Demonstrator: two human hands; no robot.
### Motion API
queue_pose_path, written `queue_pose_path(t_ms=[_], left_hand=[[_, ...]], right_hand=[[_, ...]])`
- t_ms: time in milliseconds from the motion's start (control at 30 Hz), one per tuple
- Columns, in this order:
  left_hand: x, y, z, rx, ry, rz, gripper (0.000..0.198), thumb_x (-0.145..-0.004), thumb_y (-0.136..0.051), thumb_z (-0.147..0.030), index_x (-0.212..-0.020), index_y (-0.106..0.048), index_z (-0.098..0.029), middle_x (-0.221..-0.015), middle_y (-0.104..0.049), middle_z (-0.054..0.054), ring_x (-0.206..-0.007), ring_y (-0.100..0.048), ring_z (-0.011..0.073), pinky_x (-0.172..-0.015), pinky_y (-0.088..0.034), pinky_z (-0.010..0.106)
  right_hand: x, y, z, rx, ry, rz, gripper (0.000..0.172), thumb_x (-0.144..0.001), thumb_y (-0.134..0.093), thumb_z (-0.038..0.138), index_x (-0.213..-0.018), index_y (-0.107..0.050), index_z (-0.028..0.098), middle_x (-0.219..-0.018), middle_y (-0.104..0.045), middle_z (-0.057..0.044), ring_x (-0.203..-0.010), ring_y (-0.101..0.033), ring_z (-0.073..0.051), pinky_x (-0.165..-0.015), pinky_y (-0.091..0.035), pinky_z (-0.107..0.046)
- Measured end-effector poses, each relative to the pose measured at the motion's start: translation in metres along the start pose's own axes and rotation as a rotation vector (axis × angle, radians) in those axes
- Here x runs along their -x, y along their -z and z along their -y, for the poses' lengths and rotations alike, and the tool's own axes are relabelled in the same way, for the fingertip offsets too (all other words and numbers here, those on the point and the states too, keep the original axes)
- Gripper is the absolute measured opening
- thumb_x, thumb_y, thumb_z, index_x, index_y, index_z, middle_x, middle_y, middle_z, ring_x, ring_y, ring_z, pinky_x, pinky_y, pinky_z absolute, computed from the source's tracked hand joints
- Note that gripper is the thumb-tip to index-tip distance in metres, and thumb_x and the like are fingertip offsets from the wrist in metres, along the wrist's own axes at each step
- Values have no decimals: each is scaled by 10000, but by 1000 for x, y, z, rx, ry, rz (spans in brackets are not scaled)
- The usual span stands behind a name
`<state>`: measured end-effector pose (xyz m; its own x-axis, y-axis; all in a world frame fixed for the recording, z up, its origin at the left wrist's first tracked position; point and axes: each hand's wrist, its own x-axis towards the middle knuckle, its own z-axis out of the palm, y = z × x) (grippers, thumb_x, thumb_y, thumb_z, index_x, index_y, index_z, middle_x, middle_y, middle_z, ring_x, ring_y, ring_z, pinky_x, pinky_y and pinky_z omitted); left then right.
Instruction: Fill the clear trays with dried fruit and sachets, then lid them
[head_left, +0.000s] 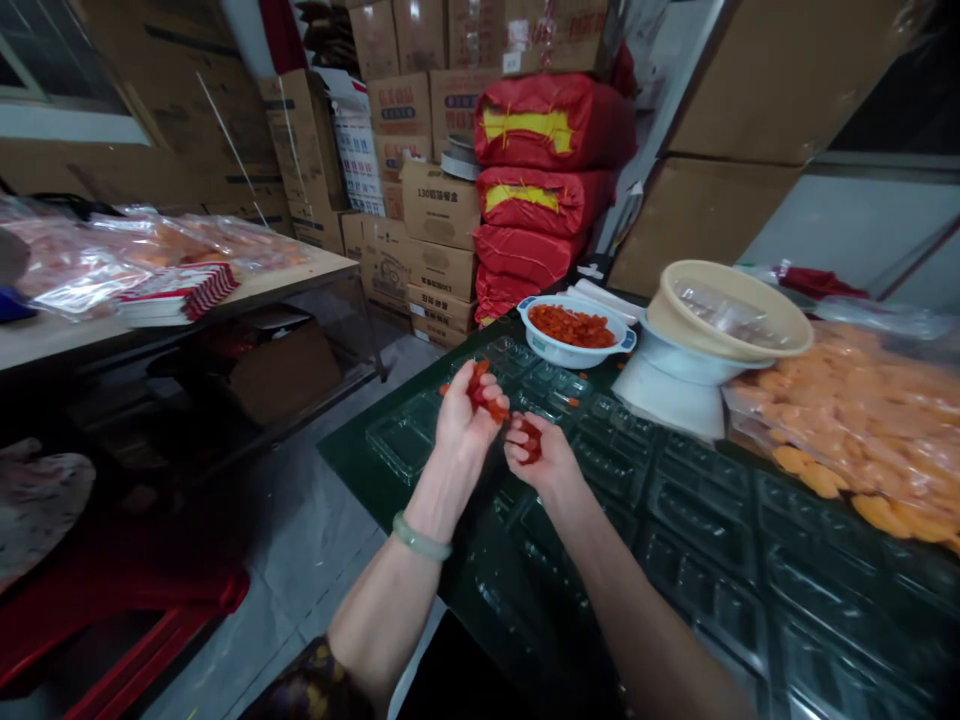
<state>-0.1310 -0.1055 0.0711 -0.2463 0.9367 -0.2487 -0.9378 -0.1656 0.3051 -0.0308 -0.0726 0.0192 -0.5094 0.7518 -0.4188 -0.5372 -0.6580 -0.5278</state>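
Note:
My left hand (466, 405), below a pale green bangle (421, 538), is cupped palm up around several small orange-red pieces (480, 385). Close beside it, my right hand (541, 455) has its fingers curled round more of the same pieces (529, 442). Both hands hover above clear plastic trays (611, 450) laid out in rows on a dark green table (352, 445). Beyond them stands a white basin (536, 340) with blue handles, heaped with orange-red pieces. What exactly these pieces are I cannot make out.
Right of the basin, a cream bowl (787, 335) sits on white tubs (667, 395). Bagged flat orange pieces (862, 400) lie at the far right. Another table (315, 270) with bagged goods is left. Red sacks (547, 120) and cardboard boxes (439, 205) are stacked behind; a red stool (202, 590) stands lower left.

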Motion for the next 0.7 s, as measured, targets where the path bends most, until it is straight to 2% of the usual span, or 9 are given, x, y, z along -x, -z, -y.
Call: queue_pose_path(t_ms=[100,233,300,400,500,700], left_hand=[[5,18,-19,-52,38,30,121,-826,-502,-201,-736,-436,-154,-556,-412,-54,-383,-340,23,-408,-321,163],[12,44,-27,-391,-200,14,170,-777,-601,-294,-826,-480,-184,-561,-459,-51,-376,-376,51,-396,-319,191],[16,56,-23,-547,-233,21,203,-779,-603,-345,-843,-508,-178,-568,-475,-43,-379,-394,55,-387,-295,191],[21,71,-14,-633,-100,36,220,-792,-587,-372,-817,-526,-162,-556,-474,-38,-382,-395,52,-379,-264,187],[23,81,-10,-620,10,49,241,-777,-604,-384,-791,-529,-155,-548,-471,-36,-382,-386,49,-374,-246,184],[19,82,-17,-577,37,46,255,-753,-630,-395,-768,-548,-154,-535,-470,-32,-386,-376,37,-390,-216,177]], right_hand=[[-20,-6,27,166,-113,-10,303,-915,-347,257,-633,-408,168,-484,-426,37,-331,-313,-48,-275,-184,-126],[-77,-22,71,380,-130,-27,266,-896,-414,297,-672,-453,159,-553,-505,-12,-379,-370,-63,-289,-190,-119],[-110,-30,89,462,-94,-24,243,-894,-396,260,-693,-478,150,-598,-534,-36,-408,-398,-67,-301,-209,-120],[-155,-35,108,594,-29,-46,190,-863,-400,145,-694,-488,138,-589,-529,-31,-402,-383,-55,-304,-201,-118],[-187,-29,116,753,41,-111,165,-823,-437,65,-682,-484,135,-513,-486,4,-363,-345,-45,-296,-178,-121],[-221,-11,124,983,189,-178,143,-819,-503,77,-701,-479,154,-476,-471,36,-341,-355,-49,-298,-180,-135]])
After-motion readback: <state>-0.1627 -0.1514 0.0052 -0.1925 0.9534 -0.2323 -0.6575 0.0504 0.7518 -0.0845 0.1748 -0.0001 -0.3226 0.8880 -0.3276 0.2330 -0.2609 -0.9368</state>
